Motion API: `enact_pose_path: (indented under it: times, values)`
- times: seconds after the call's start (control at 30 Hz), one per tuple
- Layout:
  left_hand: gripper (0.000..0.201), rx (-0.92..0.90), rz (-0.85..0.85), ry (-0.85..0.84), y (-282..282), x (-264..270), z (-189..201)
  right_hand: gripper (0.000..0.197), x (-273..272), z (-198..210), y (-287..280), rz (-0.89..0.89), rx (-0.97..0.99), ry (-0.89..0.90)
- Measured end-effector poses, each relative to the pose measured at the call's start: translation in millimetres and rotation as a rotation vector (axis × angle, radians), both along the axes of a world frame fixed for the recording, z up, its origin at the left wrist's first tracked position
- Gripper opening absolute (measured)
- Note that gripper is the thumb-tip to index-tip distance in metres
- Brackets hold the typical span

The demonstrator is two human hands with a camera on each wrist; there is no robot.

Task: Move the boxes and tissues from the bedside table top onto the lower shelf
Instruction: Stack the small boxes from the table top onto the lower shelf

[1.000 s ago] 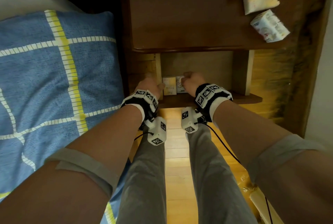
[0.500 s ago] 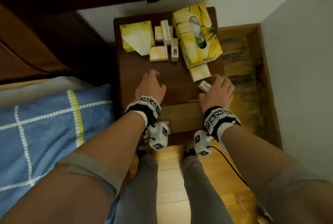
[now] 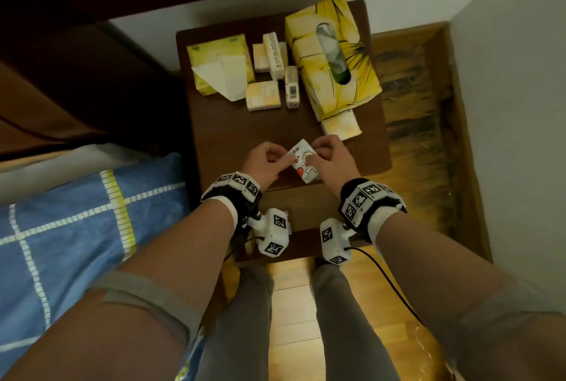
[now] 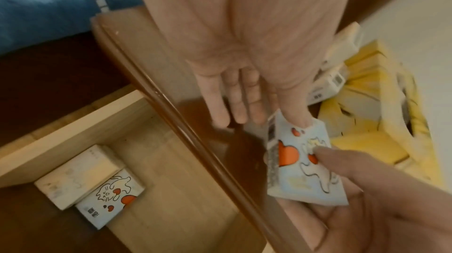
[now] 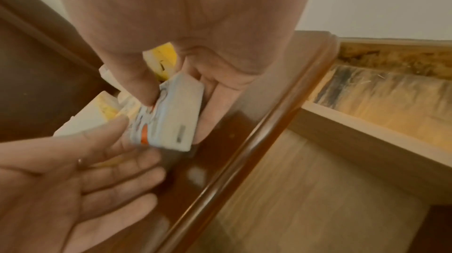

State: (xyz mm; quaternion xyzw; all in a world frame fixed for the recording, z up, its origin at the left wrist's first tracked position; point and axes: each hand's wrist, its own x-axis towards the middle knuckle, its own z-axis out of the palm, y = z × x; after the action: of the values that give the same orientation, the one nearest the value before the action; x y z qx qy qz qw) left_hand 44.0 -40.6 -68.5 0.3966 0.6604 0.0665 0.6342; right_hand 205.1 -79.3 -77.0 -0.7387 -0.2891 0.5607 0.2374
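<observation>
On the bedside table (image 3: 232,132) top: one big tissue box (image 3: 332,55), one soft tissue pack (image 3: 219,66), six small packs and boxes. On the lower shelf (image 4: 171,170): two small packs. Two hands.

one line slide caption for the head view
Both hands hold a heart-print tissue pack over the bedside table.
</observation>
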Motion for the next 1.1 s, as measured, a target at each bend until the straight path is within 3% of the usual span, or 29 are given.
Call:
enact_pose_path:
  times: [0.1, 0.17, 0.33, 0.43, 0.53, 0.67, 0.97, 1.1]
  values:
    - [0.041, -0.173, 0.151, -0.119, 8.7, -9.2, 1.8, 0.020, -12.1, -2.2, 15.2, 0.053, -0.001, 0.084]
    - [0.044, -0.162, 0.223, -0.121, 16.4, -17.6, 1.3, 0.017, -24.0, -0.1, 27.1, 0.077, 0.024, 0.069]
    - [0.038, -0.052, 0.439, 0.057, 34.2, -60.0, -10.4, 0.042, -48.8, 6.2, 64.8, 0.369, 0.274, -0.474]
    - [0.036, -0.026, 0.453, 0.124, 34.6, -89.1, -17.3, 0.061, -68.2, 7.2, 87.8, 0.594, 0.297, -0.575]
    - [0.038, -0.012, 0.410, 0.154, 29.1, -109.6, -23.9, 0.077, -80.8, 1.0, 104.7, 0.711, 0.173, -0.674]
    - [0.040, 0.008, 0.327, 0.168, 21.8, -130.9, -32.8, 0.070, -96.9, -7.7, 106.1, 0.705, 0.126, -0.769]
    - [0.045, -0.014, 0.220, 0.120, -1.2, -130.2, -28.0, 0.059, -95.0, -12.5, 48.9, 0.659, -0.087, -0.672]
    - [0.047, -0.070, 0.308, 0.091, -28.3, -131.7, -25.4, 0.067, -96.2, -8.1, 25.5, 0.417, -0.151, -0.339]
